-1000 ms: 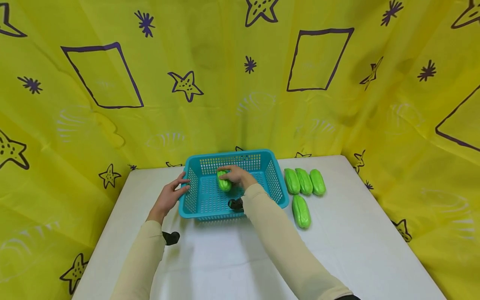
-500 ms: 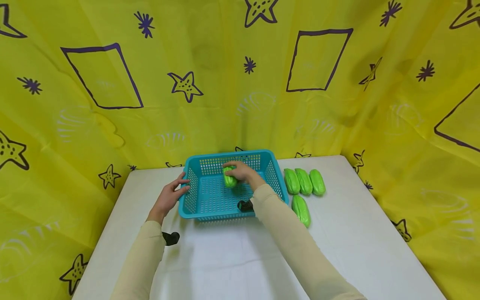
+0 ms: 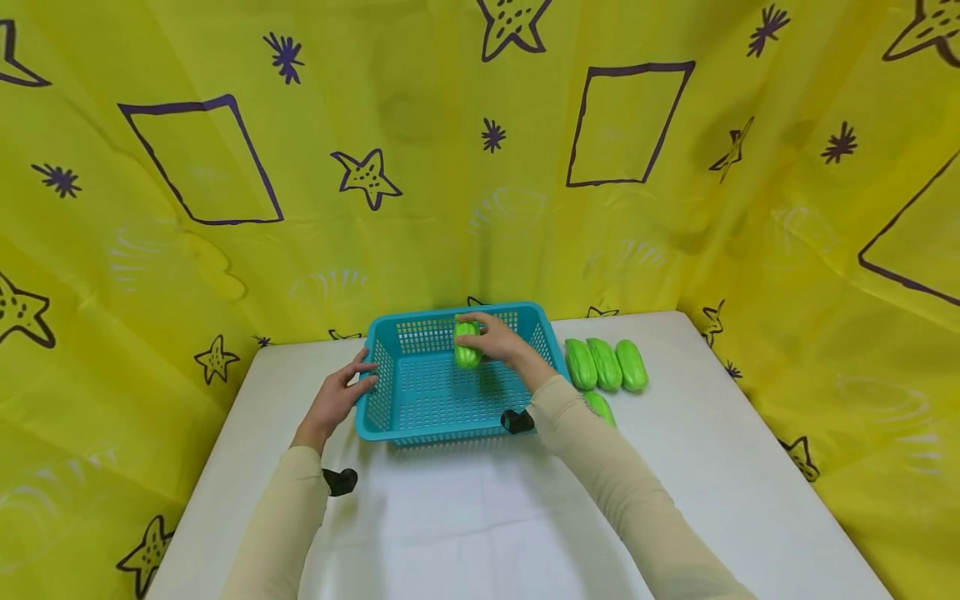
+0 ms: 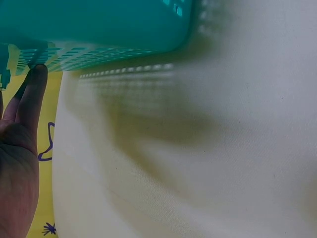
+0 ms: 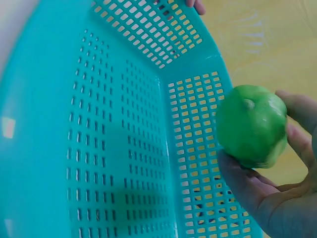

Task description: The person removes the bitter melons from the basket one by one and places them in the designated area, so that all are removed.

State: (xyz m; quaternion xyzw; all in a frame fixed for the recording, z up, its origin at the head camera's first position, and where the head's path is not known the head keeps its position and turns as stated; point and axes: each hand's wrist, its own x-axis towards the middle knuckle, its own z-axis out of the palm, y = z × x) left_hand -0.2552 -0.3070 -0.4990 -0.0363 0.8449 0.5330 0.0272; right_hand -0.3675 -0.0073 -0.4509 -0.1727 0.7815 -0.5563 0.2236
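My right hand (image 3: 498, 342) grips a light green, ridged gourd (image 3: 467, 346), thumb on one side and fingers on the other. In the right wrist view this gourd (image 5: 252, 126) shows its rounded end with a small nub, held in front of the basket's perforated wall. The head view has it over the back half of the teal plastic basket (image 3: 420, 436). My left hand (image 3: 335, 400) holds the basket's left rim. From the left wrist, a finger (image 4: 34, 94) shows against the basket's outer wall (image 4: 114, 29); the other fingertips are partly hidden.
Right of the basket, three green gourds (image 3: 606, 365) lie side by side on the white table (image 3: 450, 517). Another gourd (image 3: 599, 408) lies nearer, partly covered by the right sleeve. A yellow patterned curtain (image 3: 420, 250) rises behind the table and along both sides.
My right hand has moved right and a little toward the back with the gourd, which now appears raised above the basket floor. The left hand stays on the rim. The view has shifted slightly.
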